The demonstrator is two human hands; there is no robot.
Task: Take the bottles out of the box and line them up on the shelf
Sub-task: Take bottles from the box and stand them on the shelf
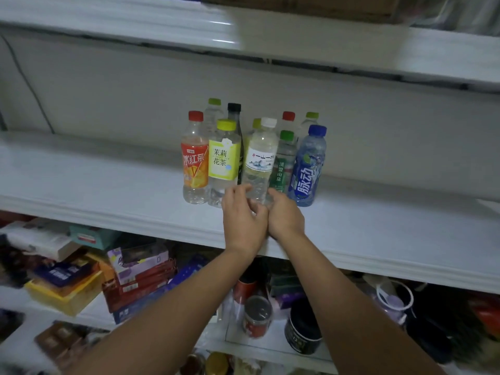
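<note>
Several bottles stand in a cluster on the white shelf (108,185). In the front row are an orange-labelled red-capped bottle (194,158), a yellow-labelled tea bottle (224,161), a clear white-capped water bottle (260,158), a green-capped bottle (284,161) and a blue drink bottle (308,163). More bottles stand behind them, partly hidden. My left hand (243,212) and my right hand (285,215) both grip the base of the white-capped water bottle, which stands upright. The box is not in view.
An upper shelf (324,50) hangs above the bottles. Below, a lower shelf holds stacked boxes (135,277), cans (257,315), a dark jar (303,334) and other goods. A thin cable (27,79) runs down the back panel at left.
</note>
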